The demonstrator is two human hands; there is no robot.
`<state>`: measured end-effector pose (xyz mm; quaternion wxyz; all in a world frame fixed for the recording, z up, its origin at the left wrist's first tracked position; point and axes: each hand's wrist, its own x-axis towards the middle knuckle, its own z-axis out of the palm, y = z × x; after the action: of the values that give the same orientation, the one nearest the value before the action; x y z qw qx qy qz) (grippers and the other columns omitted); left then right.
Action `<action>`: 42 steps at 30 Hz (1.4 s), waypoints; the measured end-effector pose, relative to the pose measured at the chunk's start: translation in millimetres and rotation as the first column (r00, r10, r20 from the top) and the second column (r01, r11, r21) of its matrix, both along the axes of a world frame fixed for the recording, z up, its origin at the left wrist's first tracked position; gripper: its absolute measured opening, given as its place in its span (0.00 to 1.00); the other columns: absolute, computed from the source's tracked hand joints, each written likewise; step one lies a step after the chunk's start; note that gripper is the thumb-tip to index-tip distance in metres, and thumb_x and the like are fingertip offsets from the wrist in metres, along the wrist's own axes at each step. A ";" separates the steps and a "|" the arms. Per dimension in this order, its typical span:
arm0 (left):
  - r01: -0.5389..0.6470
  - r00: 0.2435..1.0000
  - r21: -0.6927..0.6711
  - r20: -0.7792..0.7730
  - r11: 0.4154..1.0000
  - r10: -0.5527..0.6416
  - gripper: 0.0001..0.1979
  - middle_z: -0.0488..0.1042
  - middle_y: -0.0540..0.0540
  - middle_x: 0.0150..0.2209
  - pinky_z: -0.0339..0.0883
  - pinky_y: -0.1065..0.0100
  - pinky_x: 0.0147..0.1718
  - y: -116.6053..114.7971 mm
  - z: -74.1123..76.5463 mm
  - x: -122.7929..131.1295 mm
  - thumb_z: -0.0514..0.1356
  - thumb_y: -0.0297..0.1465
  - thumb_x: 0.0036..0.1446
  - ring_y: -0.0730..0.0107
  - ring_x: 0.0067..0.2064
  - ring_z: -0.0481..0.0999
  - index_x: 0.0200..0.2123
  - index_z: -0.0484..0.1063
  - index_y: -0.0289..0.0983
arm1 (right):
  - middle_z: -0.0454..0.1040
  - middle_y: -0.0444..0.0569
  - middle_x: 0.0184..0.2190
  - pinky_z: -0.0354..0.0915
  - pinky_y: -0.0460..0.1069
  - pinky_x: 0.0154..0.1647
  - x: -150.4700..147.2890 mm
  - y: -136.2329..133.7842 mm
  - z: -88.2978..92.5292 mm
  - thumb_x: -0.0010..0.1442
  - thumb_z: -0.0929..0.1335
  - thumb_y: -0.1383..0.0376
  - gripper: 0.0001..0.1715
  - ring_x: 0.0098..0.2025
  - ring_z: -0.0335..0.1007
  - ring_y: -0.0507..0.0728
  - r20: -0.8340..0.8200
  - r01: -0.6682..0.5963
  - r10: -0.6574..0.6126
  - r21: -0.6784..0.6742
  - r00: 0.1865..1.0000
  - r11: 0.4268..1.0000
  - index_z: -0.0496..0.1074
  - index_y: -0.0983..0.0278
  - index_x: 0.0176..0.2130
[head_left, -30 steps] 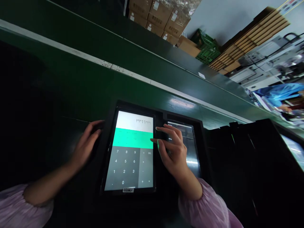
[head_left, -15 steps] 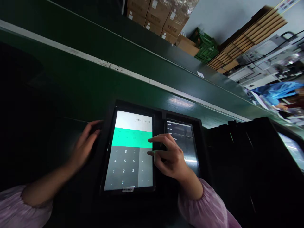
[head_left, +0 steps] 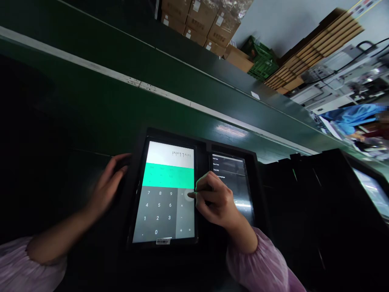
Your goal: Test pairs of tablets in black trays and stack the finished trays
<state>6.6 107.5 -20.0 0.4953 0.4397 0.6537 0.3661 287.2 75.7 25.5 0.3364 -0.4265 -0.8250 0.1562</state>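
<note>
My right hand (head_left: pixel 214 198) sits over the right side of a tablet showing a calculator keypad (head_left: pixel 161 213), its fingertip touching the operator column near the division key, where a pale touch ring shows. The hand holds nothing and partly covers a second, dark tablet (head_left: pixel 232 166) listing menu lines. My left hand (head_left: pixel 107 188) lies curved at the first tablet's left edge, fingertips on the black fixture (head_left: pixel 202 142) that holds both tablets. It holds nothing. Pink gathered sleeves cover both my forearms.
A dark green conveyor belt (head_left: pixel 152 69) with a white edge strip runs behind the fixture. Beyond stand stacked cartons (head_left: pixel 200 24), green crates (head_left: pixel 263 61) and wooden boards (head_left: pixel 313 54). A person in a blue sleeve (head_left: pixel 346 117) works at the far right, past black cases (head_left: pixel 306 174).
My right hand has moved down and left, and its fingers have drawn closer together. Its fingertip now touches the operator column, and a touch ring has appeared. My left hand has barely moved.
</note>
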 end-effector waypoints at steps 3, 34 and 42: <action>0.017 1.000 0.014 0.007 1.000 -0.017 0.26 0.72 0.45 0.60 0.65 0.53 0.64 0.7 2.0 0.6 0.56 0.49 0.56 0.49 0.63 0.68 0.54 0.72 0.42 | 0.66 0.47 0.28 0.65 0.47 0.25 -0.1 -0.8 0.2 0.59 0.65 0.77 0.19 0.30 0.65 0.51 -0.006 0.020 -0.020 0.021 1.000 1.000 0.71 0.64 0.20; 0.073 0.996 -0.107 0.061 0.992 -0.067 0.30 0.75 0.47 0.58 0.68 0.55 0.60 -5.0 19.5 3.3 0.58 0.49 0.60 0.52 0.60 0.72 0.63 0.65 0.46 | 0.72 0.53 0.54 0.64 0.69 0.61 -0.6 -2.3 -13.0 0.67 0.64 0.72 0.18 0.66 0.56 0.69 0.130 0.268 -0.278 0.088 0.952 0.959 0.83 0.59 0.39; 0.292 0.950 0.048 -0.128 0.955 -0.284 0.50 0.40 0.43 0.77 0.51 0.46 0.71 -16.9 10.2 10.7 0.63 0.48 0.56 0.46 0.76 0.37 0.74 0.41 0.43 | 0.63 0.57 0.64 0.62 0.69 0.65 -34.7 -13.8 -4.6 0.69 0.65 0.66 0.16 0.71 0.47 0.70 0.237 -0.077 0.067 0.036 0.969 0.996 0.80 0.58 0.51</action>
<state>17.3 90.6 -9.8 0.4883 0.5677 0.5986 0.2843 252.5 61.9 20.9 0.2398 -0.4041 -0.8772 0.0981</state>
